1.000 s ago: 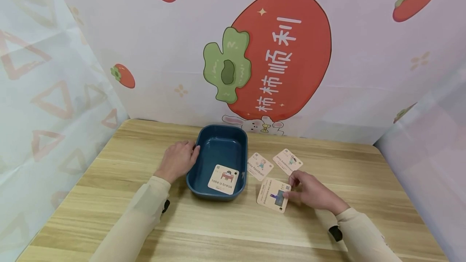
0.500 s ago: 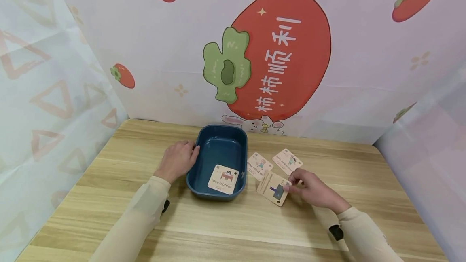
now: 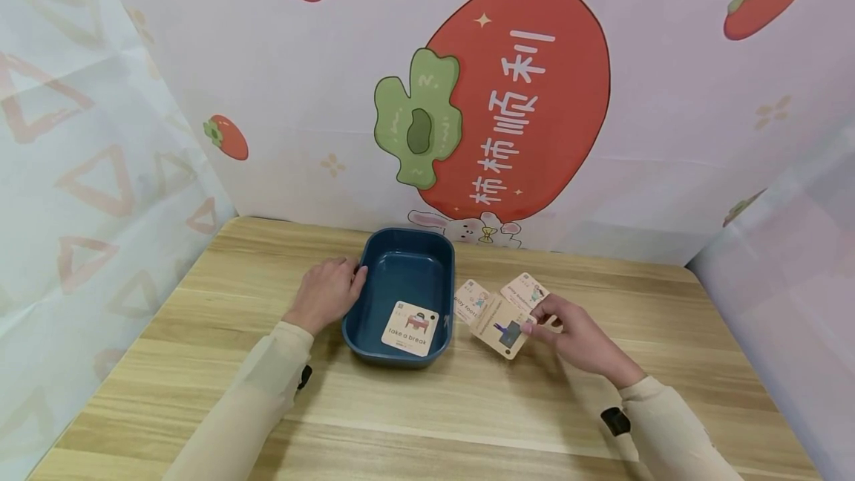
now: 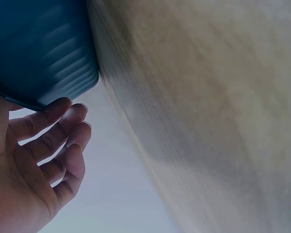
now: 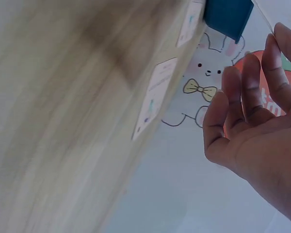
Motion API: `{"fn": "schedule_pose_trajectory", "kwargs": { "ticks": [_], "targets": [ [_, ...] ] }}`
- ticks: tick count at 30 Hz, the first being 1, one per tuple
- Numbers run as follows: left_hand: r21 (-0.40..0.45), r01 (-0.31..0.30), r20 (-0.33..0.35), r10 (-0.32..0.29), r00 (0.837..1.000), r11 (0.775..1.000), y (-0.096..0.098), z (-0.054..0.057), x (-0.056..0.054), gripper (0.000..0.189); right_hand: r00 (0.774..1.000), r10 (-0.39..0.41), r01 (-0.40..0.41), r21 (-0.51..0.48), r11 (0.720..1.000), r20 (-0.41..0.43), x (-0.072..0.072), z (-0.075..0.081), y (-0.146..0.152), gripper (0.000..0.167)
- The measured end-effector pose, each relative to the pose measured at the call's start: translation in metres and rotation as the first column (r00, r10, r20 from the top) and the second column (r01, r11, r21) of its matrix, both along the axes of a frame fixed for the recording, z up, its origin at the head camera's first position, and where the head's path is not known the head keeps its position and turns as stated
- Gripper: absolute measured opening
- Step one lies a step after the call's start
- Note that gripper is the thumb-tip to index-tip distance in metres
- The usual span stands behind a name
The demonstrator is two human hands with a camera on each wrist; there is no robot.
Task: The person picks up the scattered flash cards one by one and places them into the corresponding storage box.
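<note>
Blue tray, on desk | take-a-break card, inside tray, near end | dark-board card, raised, right of tray, pinched by right hand | play-football card, just right of tray | another card, farther right | left hand, gripping tray's left rim

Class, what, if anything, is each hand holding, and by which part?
The right hand pinches a card by its right-hand corner in the head view. The left hand holds the tray by its left rim.
</note>
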State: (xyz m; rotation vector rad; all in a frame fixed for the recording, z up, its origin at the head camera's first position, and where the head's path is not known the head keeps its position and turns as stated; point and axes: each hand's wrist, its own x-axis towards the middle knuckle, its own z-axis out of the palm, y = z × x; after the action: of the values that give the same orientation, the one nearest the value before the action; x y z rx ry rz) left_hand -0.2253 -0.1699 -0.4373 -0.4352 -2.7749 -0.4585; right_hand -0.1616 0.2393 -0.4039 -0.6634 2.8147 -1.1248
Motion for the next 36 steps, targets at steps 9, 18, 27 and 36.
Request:
{"fn": "schedule_pose_trajectory", "kwargs": {
  "ticks": [9,18,27,36],
  "targets": [
    [0.003,-0.006,0.013,0.006,1.000,1.000,0.000,0.002,0.000,0.030,0.998,-0.064,0.063,-0.058,0.996,-0.018,-0.007,0.007,-0.008,0.009],
    [-0.004,-0.006,0.026,0.006,1.000,1.000,-0.001,0.001,-0.002,0.029,0.996,-0.087,0.084,-0.100,0.991,-0.031,-0.012,0.014,-0.017,0.009],
    [0.000,-0.002,0.018,0.002,1.000,1.000,0.000,0.002,-0.001,0.029,0.995,-0.093,0.088,-0.133,0.987,-0.029,-0.015,0.022,-0.029,0.008],
    [-0.006,-0.005,0.039,0.006,0.999,1.000,0.000,0.001,0.000,0.029,0.995,-0.098,0.095,-0.147,0.985,-0.018,-0.019,0.025,-0.043,0.011]
  ]
}}
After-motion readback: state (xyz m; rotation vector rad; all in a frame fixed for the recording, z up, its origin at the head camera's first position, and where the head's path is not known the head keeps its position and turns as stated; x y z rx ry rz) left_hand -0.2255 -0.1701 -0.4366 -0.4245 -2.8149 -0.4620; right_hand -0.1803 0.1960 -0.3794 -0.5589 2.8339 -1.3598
